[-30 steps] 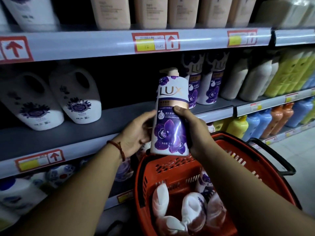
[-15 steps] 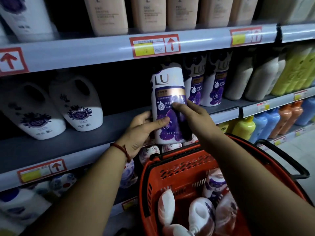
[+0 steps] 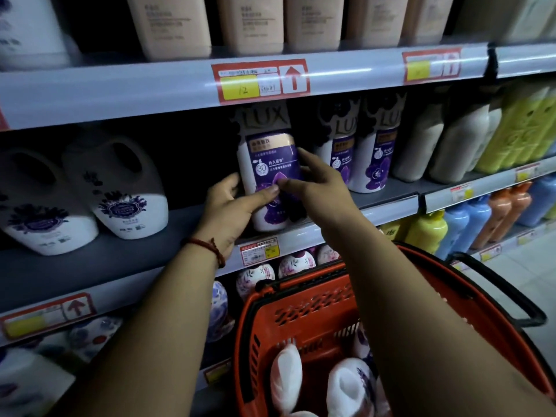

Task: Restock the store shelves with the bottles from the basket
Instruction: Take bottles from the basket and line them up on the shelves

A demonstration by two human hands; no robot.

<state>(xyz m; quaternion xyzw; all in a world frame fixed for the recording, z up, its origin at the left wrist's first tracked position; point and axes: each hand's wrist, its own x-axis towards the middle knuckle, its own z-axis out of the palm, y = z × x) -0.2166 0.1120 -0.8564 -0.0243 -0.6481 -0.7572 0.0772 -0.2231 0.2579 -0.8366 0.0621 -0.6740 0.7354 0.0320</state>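
Orange plastic basket (image 3: 301, 320) with slotted walls and a black handle (image 3: 499, 293) at its far right; nearest the viewer. Contents: white bottles (image 3: 285, 377) lying on their sides, at least one with a purple print. Count uncertain, as the right forearm hides part of them.

Left hand (image 3: 228, 212), red cord bracelet (image 3: 207, 246) at the wrist: grip wrapped round the lower left side of the Lux bottle (image 3: 270, 158), thumb laid across the front label.

Right hand (image 3: 319, 191): grip pinching the same bottle from the right. Thumb tip on the front label just beside the left thumb, fingers round the right side.

Lux bottle: white and purple, upright, at the front edge of the grey middle shelf (image 3: 90, 266). It is left of two matching Lux bottles (image 3: 373, 152), with a gap between. Whether its base bears on the shelf cannot be told.

Same shelf, left: two white handled jugs (image 3: 129, 200). Right: cream bottles (image 3: 451, 145), then yellow-green bottles (image 3: 523, 130).

Shelf above: beige bottles (image 3: 249, 22), with a red-and-yellow price tag (image 3: 260, 81) on its rail.
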